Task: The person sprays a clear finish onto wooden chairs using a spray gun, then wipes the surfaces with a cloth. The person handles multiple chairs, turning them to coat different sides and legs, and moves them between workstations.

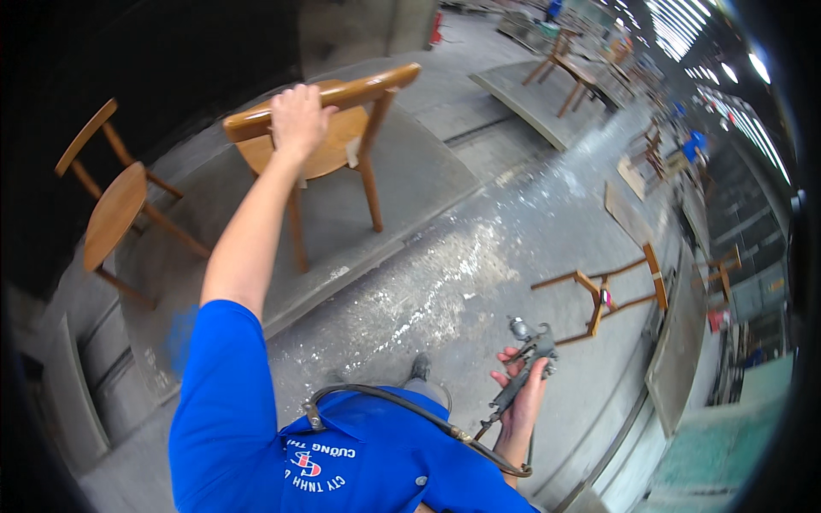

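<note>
My left hand [299,124] grips the top rail of a glossy brown wooden chair [338,145], its fingers over the far side. This chair stands on a grey platform [410,162], and a pale strip shows on one of its back posts. Low on the right, my right hand [523,402] holds a dark metal spray gun [532,349] by its handle. Some of those fingers stick out beside the gun. A dark hose [385,395] runs across the front of my blue shirt toward the right hand.
Another wooden chair [115,214] stands at the left. A wooden chair frame [599,295] is on the floor to the right. Farther off, a chair [573,73] stands on another platform [530,103]. Flat boards [629,214] and a person in blue [694,145] are at the far right.
</note>
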`<state>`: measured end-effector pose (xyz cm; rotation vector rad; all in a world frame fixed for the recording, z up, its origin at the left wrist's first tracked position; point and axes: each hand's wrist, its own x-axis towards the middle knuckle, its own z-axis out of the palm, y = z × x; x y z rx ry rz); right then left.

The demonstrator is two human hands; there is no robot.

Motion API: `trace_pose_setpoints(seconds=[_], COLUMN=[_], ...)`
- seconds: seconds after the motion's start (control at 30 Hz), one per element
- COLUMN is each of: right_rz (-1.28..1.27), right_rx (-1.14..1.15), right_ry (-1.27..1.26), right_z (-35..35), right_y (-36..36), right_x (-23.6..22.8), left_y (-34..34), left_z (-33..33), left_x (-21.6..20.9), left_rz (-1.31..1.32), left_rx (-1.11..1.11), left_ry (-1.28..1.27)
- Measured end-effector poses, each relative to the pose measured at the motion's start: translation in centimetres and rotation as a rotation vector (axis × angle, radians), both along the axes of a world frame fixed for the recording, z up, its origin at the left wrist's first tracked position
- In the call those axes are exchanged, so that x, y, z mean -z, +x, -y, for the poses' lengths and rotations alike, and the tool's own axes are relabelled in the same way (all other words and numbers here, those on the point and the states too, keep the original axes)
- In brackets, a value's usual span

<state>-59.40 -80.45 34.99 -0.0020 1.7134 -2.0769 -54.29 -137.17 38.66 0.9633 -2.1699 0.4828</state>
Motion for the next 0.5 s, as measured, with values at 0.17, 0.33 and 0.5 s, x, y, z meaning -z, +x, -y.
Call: trace_pose_setpoints(seconds=[0.17, 0.33, 0.5], right_rz=[-0.318, -0.426, -0.445], right_rx=[-0.027, -0.046, -0.198], right_ry=[0.148, 0.049, -0.086], right_z=[-1.1, -1.0, -1.0], right_y=[-10.2, -15.5, -14.8], right_x=[-3.0, -7.8, -10.6], left_y=[-0.7, 0.6, 9.0], left_z=[-9.2, -21.7, -29.3], left_x=[-0.2, -0.4, -1.7], left_rz=[-0.159, -0.112, 0.028], left_rx=[0.085, 0.154, 0.088], left_ry=[0.052, 0.116, 0.449])
